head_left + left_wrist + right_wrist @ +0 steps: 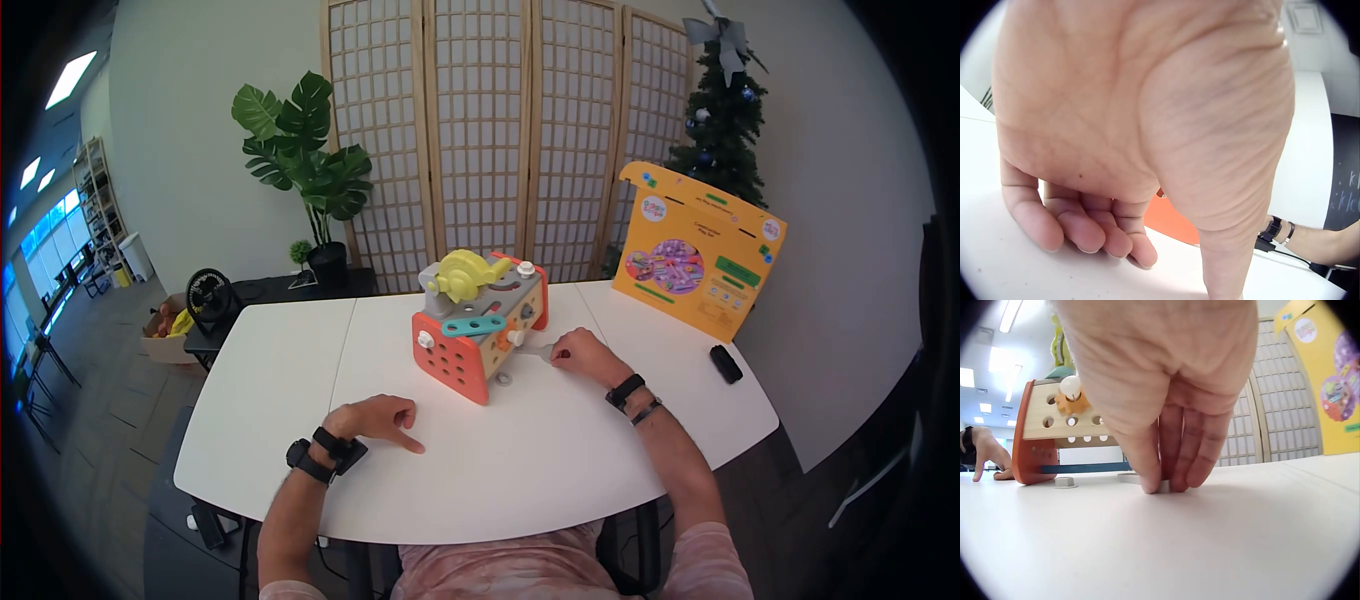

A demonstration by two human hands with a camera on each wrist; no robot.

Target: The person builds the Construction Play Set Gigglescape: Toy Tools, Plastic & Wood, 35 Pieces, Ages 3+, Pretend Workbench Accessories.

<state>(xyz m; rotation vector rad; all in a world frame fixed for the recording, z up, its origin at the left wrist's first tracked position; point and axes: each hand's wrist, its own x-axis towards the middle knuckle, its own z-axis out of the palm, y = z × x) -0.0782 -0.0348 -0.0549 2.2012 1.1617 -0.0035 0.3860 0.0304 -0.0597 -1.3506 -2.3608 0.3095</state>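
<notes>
My right hand [590, 357] is low over the table, right of a toy workbench [1054, 422]. Thumb and fingertips pinch the end of a flat grey tool, like a toy wrench [1129, 479], lying on the tabletop. Nearby sits a grey hex-headed toy bolt [1065, 482], by the workbench's orange side panel [455, 365]. On the bench are a yellow toy piece [465, 277], a teal strip with holes [474, 326], an orange gear [1072, 403] and white bolts. My left hand [382, 418] rests at the table's front left, fingers loosely bent, thumb extended downward, holding nothing.
An orange-yellow toy box [700, 250] stands upright at the back right of the white table [270, 400]. A small black case [726, 364] lies near the right edge. Behind are a folding screen, a potted plant [315, 170] and a decorated tree.
</notes>
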